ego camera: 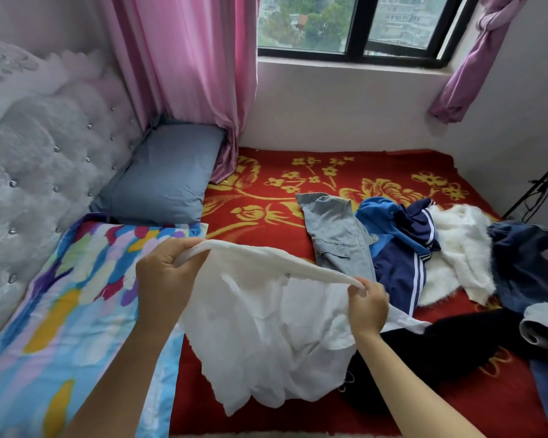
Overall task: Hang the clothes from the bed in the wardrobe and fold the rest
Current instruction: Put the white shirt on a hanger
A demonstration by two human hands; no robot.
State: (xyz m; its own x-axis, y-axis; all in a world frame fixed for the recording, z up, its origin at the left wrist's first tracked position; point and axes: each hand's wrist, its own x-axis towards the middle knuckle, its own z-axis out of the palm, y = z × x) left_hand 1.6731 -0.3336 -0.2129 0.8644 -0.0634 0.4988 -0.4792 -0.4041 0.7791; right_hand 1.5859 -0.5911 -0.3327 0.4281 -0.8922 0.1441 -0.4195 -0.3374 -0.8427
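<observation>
Both hands, left hand (166,273) and right hand (369,306), are pinching the white garment (266,327) by its top edge; its thin hem risks snagging the black garment (450,339) below

The white garment (266,327) at six o'clock is thin, crinkled matt cloth with a thicker, plush top band. The red blanket (266,197) beneath looks coarse and woolly. At three o'clock lie a faded denim shirt (336,235), a smooth tracksuit jacket (389,248) and a fluffy white sweater (456,248). The headboard (45,153) at nine o'clock is tufted upholstery with shiny studs. The pink curtain (196,74) at twelve o'clock has a satin sheen.
</observation>
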